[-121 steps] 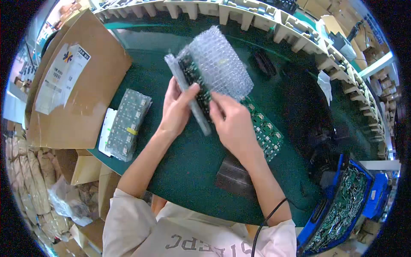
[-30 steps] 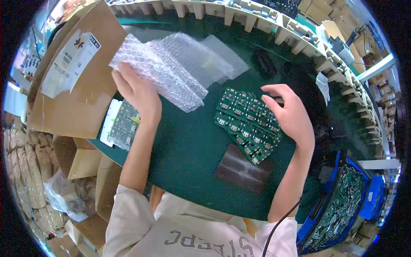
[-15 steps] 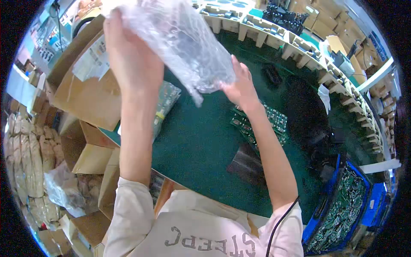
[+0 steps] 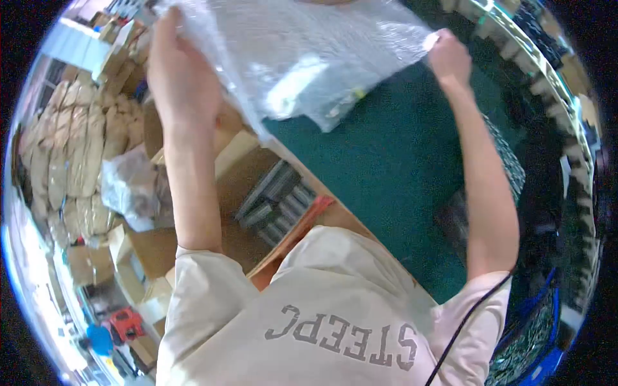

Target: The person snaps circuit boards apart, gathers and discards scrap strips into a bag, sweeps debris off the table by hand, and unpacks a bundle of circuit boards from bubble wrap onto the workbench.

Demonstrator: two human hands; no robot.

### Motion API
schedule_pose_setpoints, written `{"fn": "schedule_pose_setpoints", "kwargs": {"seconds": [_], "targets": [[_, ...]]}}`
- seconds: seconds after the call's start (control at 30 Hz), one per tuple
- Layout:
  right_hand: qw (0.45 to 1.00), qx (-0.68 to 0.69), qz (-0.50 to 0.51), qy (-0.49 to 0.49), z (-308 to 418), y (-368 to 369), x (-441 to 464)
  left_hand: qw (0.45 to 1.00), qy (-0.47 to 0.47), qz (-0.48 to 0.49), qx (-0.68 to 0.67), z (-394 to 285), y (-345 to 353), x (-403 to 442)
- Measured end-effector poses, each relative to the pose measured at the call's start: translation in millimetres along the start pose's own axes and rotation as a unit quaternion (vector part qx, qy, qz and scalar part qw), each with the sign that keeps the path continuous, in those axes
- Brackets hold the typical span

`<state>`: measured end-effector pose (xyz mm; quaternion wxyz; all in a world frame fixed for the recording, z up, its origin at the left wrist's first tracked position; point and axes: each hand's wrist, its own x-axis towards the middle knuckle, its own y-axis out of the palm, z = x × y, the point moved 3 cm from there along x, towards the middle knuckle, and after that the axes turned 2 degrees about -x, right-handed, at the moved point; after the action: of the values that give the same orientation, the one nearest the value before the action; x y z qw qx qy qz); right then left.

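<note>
Clear bubble wrap (image 4: pixel 302 58) is stretched between my two hands at the top of the view. My left hand (image 4: pixel 183 77) grips its left side, the fingers partly blurred. On the right, my right hand (image 4: pixel 449 58) pinches the wrap's other edge. A small yellow-green mark shows through the plastic near its lower edge. Beyond my right forearm, part of the green circuit boards (image 4: pixel 505 154) shows on the green table (image 4: pixel 380 161). A dark flat packet (image 4: pixel 452 219) lies partly behind that forearm.
Cardboard boxes (image 4: pixel 145 254) and a clear plastic bag (image 4: pixel 134 186) are at the left, beside stacked brown packages (image 4: pixel 77 148). A box of grey parts (image 4: pixel 277 202) sits below the table's edge. At the lower right is a blue bin (image 4: pixel 547 334) of boards; trays line the far right.
Both hands have lifted the bubble wrap off the table and spread it wide, my right hand moving from the boards to its edge. The view has turned toward the left side of the workplace.
</note>
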<state>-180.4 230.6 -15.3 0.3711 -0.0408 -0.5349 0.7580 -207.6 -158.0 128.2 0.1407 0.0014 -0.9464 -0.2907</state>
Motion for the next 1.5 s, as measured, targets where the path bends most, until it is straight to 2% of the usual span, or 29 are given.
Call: {"fn": "schedule_pose_setpoints", "kwargs": {"seconds": [0.03, 0.07, 0.17, 0.27, 0.4, 0.47, 0.53, 0.57, 0.6, 0.63, 0.7, 0.73, 0.77, 0.8, 0.83, 0.87, 0.9, 0.93, 1.0, 1.03, 1.07, 1.1, 1.13, 1.3, 1.4, 1.43, 1.47, 1.5], "targets": [[0.999, 0.007, -0.028, 0.015, 12, -13, 4, 1.000, -0.029, -0.004, 0.003, 0, -4, -2], [0.999, 0.020, -0.049, -0.010, 33, -34, 9, 0.998, -0.054, -0.009, 0.003, -1, -8, -5], [0.978, 0.146, -0.051, -0.142, 113, -86, -4, 0.994, -0.108, -0.023, 0.011, 0, -16, -17], [0.906, 0.293, 0.081, -0.294, 210, -120, -69, 0.990, -0.133, -0.029, 0.016, -5, -27, -27], [0.763, 0.368, 0.279, -0.452, 300, -120, -169, 0.991, -0.127, -0.037, 0.034, -36, -65, -32], [0.705, 0.381, 0.338, -0.493, 330, -110, -207, 0.992, -0.091, -0.051, 0.078, -67, -97, -37], [0.670, 0.387, 0.378, -0.508, 350, -101, -238, 0.970, 0.025, -0.084, 0.229, -113, -139, -47], [0.660, 0.384, 0.393, -0.512, 356, -96, -252, 0.906, 0.125, -0.107, 0.390, -149, -169, -61], [0.657, 0.379, 0.407, -0.509, 360, -88, -261, 0.798, 0.212, -0.166, 0.540, -183, -198, -77], [0.665, 0.361, 0.415, -0.505, 359, -81, -273, 0.705, 0.304, -0.177, 0.616, -225, -245, -81], [0.688, 0.319, 0.429, -0.492, 356, -62, -290, 0.643, 0.353, -0.296, 0.612, -285, -318, -121], [0.692, 0.274, 0.478, -0.466, 353, -48, -298, 0.599, 0.374, -0.389, 0.592, -307, -371, -152], [0.695, 0.225, 0.523, -0.439, 348, -33, -304, 0.490, 0.391, -0.442, 0.641, -324, -432, -189], [0.691, 0.225, 0.526, -0.442, 343, -24, -310, 0.374, 0.402, -0.488, 0.678, -332, -497, -233], [0.692, 0.216, 0.560, -0.402, 333, -14, -317, 0.297, 0.428, -0.442, 0.730, -320, -560, -283], [0.691, 0.205, 0.593, -0.359, 324, -5, -324, 0.289, 0.312, -0.519, 0.742, -288, -559, -316], [0.692, 0.203, 0.594, -0.357, 316, 1, -330, 0.307, 0.222, -0.522, 0.764, -247, -568, -349], [0.694, 0.211, 0.603, -0.330, 307, 7, -335, 0.363, 0.110, -0.498, 0.780, -190, -579, -389], [0.696, 0.225, 0.621, -0.281, 291, 16, -347, 0.486, -0.183, -0.385, 0.763, -61, -591, -473], [0.698, 0.231, 0.628, -0.255, 284, 20, -352, 0.521, -0.309, -0.307, 0.734, -6, -592, -509], [0.701, 0.225, 0.628, -0.252, 280, 22, -357, 0.534, -0.394, -0.243, 0.708, 30, -595, -532], [0.713, 0.225, 0.617, -0.245, 274, 24, -359, 0.536, -0.438, -0.211, 0.690, 54, -601, -540], [0.725, 0.225, 0.607, -0.236, 267, 24, -362, 0.560, -0.463, -0.207, 0.656, 64, -609, -543], [0.744, 0.230, 0.590, -0.215, 250, 37, -378, 0.509, -0.451, -0.204, 0.704, 60, -667, -489], [0.767, 0.241, 0.567, -0.177, 237, 22, -375, 0.494, -0.448, -0.162, 0.727, 65, -690, -458], [0.784, 0.242, 0.549, -0.159, 234, 10, -373, 0.491, -0.448, -0.142, 0.734, 71, -697, -450], [0.812, 0.231, 0.492, -0.214, 221, 1, -370, 0.488, -0.449, -0.123, 0.738, 75, -708, -442], [0.834, 0.248, 0.447, -0.207, 213, -18, -365, 0.489, -0.447, -0.099, 0.743, 83, -715, -430]]}}
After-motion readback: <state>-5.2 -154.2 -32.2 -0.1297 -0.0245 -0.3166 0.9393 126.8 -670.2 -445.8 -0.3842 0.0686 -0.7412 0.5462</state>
